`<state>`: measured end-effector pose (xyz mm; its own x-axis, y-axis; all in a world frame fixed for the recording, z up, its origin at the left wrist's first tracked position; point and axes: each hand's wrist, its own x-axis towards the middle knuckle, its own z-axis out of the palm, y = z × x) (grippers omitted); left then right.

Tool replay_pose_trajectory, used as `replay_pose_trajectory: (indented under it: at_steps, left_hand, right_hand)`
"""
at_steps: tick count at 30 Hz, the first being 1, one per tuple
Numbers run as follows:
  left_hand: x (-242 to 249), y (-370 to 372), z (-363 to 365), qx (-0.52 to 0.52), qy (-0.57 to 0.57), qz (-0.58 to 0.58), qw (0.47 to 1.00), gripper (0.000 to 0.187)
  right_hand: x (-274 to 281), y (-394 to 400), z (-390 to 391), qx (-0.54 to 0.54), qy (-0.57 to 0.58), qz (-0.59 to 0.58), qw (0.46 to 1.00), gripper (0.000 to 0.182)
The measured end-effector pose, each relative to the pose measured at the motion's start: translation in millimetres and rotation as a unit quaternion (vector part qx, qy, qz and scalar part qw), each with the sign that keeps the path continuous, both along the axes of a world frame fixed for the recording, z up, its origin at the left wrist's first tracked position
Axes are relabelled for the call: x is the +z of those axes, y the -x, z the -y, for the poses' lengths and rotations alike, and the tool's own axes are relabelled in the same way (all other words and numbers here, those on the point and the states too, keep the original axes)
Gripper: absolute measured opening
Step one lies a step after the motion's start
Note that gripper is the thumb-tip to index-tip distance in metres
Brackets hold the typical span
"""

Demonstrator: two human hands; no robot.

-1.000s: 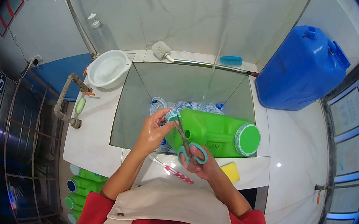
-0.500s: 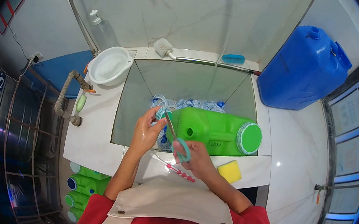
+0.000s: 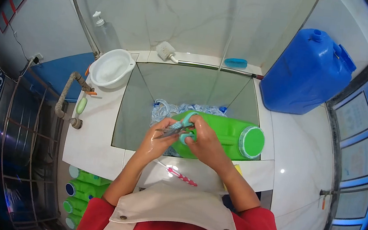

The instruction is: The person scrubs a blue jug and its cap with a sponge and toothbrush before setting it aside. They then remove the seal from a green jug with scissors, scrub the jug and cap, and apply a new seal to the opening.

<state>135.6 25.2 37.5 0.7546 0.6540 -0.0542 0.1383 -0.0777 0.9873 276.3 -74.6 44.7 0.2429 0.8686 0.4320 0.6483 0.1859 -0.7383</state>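
My right hand [image 3: 204,140] holds teal-handled scissors [image 3: 186,123], its fingers in the two loops. The blades point left, slightly apart, across my left hand [image 3: 153,142]. Between the fingers of my left hand is a small teal-and-white ringed cap, partly hidden by the blades. Behind and to the right of my hands, a green jug [image 3: 226,135] lies on its side over the sink [image 3: 130,109]. Its large round lid [image 3: 251,142] faces right. Clear and blue plastic scraps [image 3: 162,108] lie in the sink beyond my hands.
A white basin [image 3: 112,68] and pipe [image 3: 66,96] stand left. At the back are a white brush [image 3: 166,50] and blue brush [image 3: 235,63]. A large blue container [image 3: 307,76] stands right. A pink-and-white handled tool [image 3: 182,177] and partly hidden yellow sponge [image 3: 238,169] lie in front.
My right hand has moved up and left, turning the scissors from upright to nearly level. Their handle loops have spread and the blades now cross in front of my left hand.
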Motion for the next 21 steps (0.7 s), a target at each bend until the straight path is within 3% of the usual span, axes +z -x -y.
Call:
replay_pose_trajectory:
  at_steps: [4,7,10,12,14,17,19,21]
  left_hand:
    - [-8.4,-2.3,-1.2,-0.009,0.011,0.020,1.000,0.022]
    - [-1.0,-3.9,2.6,0.019,-0.044,-0.028,0.998,0.025]
    - [-0.2,-5.7,4.8,0.052,-0.120,-0.080,0.988,0.027]
    - [-1.9,-5.9,6.6,0.086,-0.246,-0.001,0.966,0.027]
    - [-9.2,-5.6,2.4,0.076,-0.270,0.024,0.960,0.027]
    - [-7.2,-2.3,-3.2,0.047,-0.324,0.041,0.944,0.027]
    - [-11.9,1.6,-6.7,0.027,-0.354,0.030,0.934,0.028]
    - [-29.7,3.1,-10.5,-0.026,-0.255,0.145,0.956,0.034]
  right_hand:
    - [-5.1,-0.2,-0.8,0.024,-0.055,0.122,0.991,0.036]
    - [-7.8,1.3,-2.1,-0.002,-0.091,0.173,0.981,0.036]
    - [-13.5,6.4,-7.6,-0.064,-0.116,0.137,0.982,0.033]
    - [-11.5,10.4,-10.8,-0.084,-0.116,0.112,0.983,0.032]
    - [-11.6,13.7,-14.2,-0.104,-0.116,0.085,0.984,0.031]
    - [-17.6,9.9,-22.1,-0.146,-0.122,0.031,0.981,0.026]
    - [-25.7,-1.0,-30.4,-0.114,-0.106,-0.319,0.935,0.025]
    - [-31.2,-8.7,-32.4,-0.086,-0.121,-0.374,0.915,0.025]
